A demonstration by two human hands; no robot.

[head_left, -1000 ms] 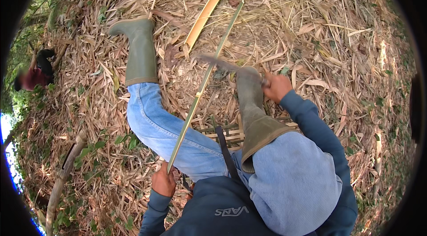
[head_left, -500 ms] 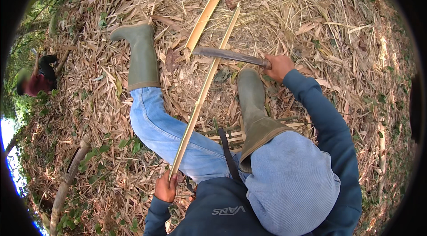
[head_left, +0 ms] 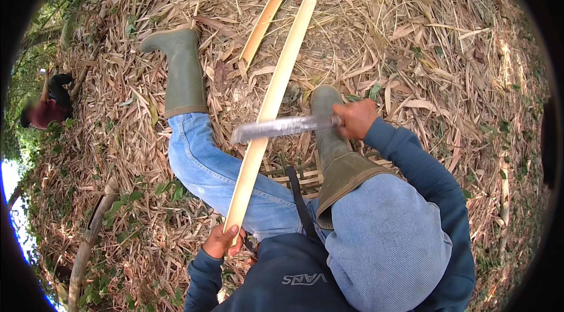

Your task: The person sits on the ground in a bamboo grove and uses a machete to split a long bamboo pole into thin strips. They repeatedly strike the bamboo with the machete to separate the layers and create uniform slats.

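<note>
My left hand (head_left: 222,240) grips the near end of a long pale split bamboo strip (head_left: 276,94) that slants up and away across my left leg. My right hand (head_left: 355,118) is closed on the handle of a long grey machete blade (head_left: 282,127), which lies crosswise on the strip near its middle. I sit on dry bamboo leaves in blue jeans and green rubber boots (head_left: 183,71), with both legs stretched out in front.
A second split bamboo piece (head_left: 267,15) lies on the litter beyond the strip. A few cut slats (head_left: 291,174) lie between my legs. Another person (head_left: 50,106) crouches at the far left. A thick stem (head_left: 88,241) lies at lower left.
The strip has turned so its broad pale face shows. My right hand has brought the blade down and nearer, from above the strip onto its middle. My left hand keeps its hold.
</note>
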